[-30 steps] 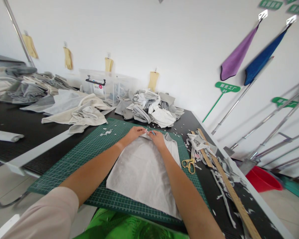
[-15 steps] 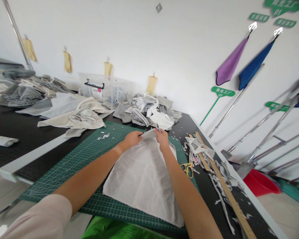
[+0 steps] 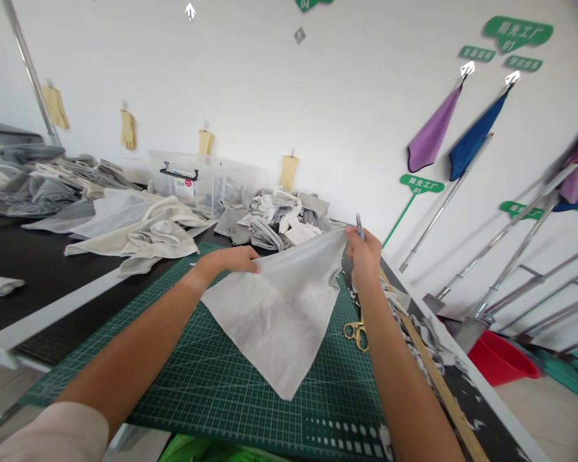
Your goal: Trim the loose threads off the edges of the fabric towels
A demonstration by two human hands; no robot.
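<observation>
A light grey cloth (image 3: 289, 301) is stretched between my two hands, its lower corner hanging over the green cutting mat (image 3: 187, 385). My left hand (image 3: 236, 258) is closed on the cloth's upper left edge, fingers partly hidden. With my right hand (image 3: 365, 251) I pinch its upper right corner. A slim pen-like tool (image 3: 359, 226) sticks up from the same right hand; its exact kind is unclear. Gold-handled scissors (image 3: 356, 333) lie on the mat beside my right forearm, their blades hidden.
Behind the mat lies a heap of grey and white cloths (image 3: 279, 215), near a clear plastic box (image 3: 183, 179). More cloths (image 3: 139, 224) spread to the left. A wooden ruler (image 3: 433, 369) and fabric scraps (image 3: 433, 333) line the right side. A red bucket (image 3: 501, 359) stands beyond the table.
My hands have moved apart, the right one up and to the right, the left one to the left. The cloth's top edge is now stretched, and its lower part has lifted into a hanging point.
</observation>
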